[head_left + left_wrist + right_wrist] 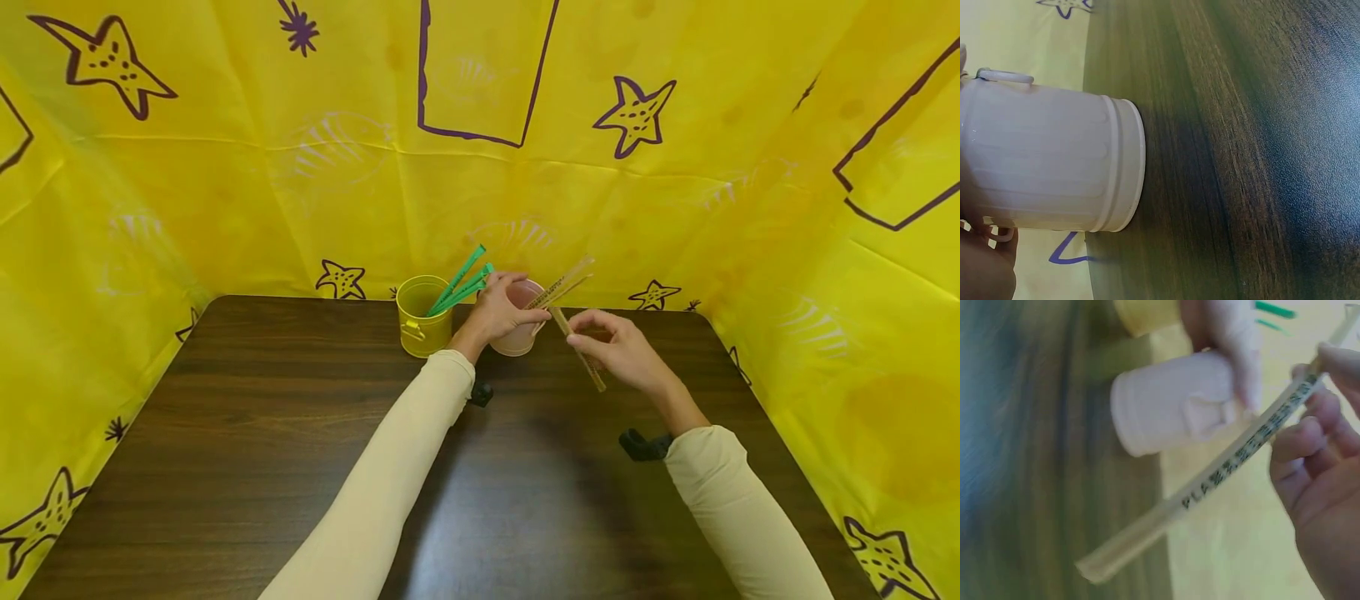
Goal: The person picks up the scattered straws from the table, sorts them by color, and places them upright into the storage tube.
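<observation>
My left hand [501, 310] grips a small pale pink bucket [513, 340] around its rim, thumb across the near side. In the left wrist view, fingers show at both sides of the upright pink bucket [1041, 156]. Tan paper-wrapped straws [555, 292] lean out of it to the right. Between thumb and fingers, my right hand [618, 350] pinches another wrapped straw [588, 367], held slanted just right of the bucket. Dark printed lettering runs along this straw [1235, 465] in the right wrist view, and its lower end hangs free.
A yellow bucket [423, 333] stands directly left of the pink one, with several green wrapped straws [457, 287] leaning right in it. Both are near the back edge of the dark wooden table [300, 433]. Yellow cloth [225, 167] with starfish drawings hangs behind and at the sides.
</observation>
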### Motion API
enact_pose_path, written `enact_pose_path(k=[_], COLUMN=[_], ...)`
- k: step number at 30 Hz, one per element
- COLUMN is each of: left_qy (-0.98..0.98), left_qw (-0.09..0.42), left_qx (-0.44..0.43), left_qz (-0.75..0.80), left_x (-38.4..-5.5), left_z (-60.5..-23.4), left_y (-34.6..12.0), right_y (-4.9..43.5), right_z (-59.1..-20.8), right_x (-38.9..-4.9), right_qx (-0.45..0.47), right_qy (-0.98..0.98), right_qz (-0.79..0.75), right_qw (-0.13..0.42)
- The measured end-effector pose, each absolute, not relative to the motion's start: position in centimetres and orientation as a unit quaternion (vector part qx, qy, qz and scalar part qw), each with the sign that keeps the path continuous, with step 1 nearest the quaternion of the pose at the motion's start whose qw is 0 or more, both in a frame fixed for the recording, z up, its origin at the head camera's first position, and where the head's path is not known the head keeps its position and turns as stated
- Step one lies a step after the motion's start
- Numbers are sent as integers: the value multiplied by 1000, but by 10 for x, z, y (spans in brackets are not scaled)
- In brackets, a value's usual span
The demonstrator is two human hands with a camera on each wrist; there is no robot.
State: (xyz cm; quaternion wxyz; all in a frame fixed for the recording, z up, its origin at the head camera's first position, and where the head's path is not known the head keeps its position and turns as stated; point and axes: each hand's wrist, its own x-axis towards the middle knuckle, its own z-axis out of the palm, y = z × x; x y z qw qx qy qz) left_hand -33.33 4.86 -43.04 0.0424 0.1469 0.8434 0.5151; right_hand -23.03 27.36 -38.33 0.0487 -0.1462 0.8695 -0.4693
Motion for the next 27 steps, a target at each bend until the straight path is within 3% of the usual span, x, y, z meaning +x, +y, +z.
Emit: enact_pose_path(k=[5, 14, 27], left_qy=[841, 840, 836], left_qw=[47, 51, 52], left_qx=[143, 143, 144], left_qz=[520, 521, 527], left_x=[-335, -335, -332], left_z=[-430, -430, -429], left_y=[48, 48, 49], right_y=[271, 263, 249], right_z=[-360, -325, -320], right_x=[-233, -245, -267], right_qx=[-141, -166, -170], right_qy=[821, 698, 584], right_qz=[-552, -684, -764], right_qw=[-35, -134, -215])
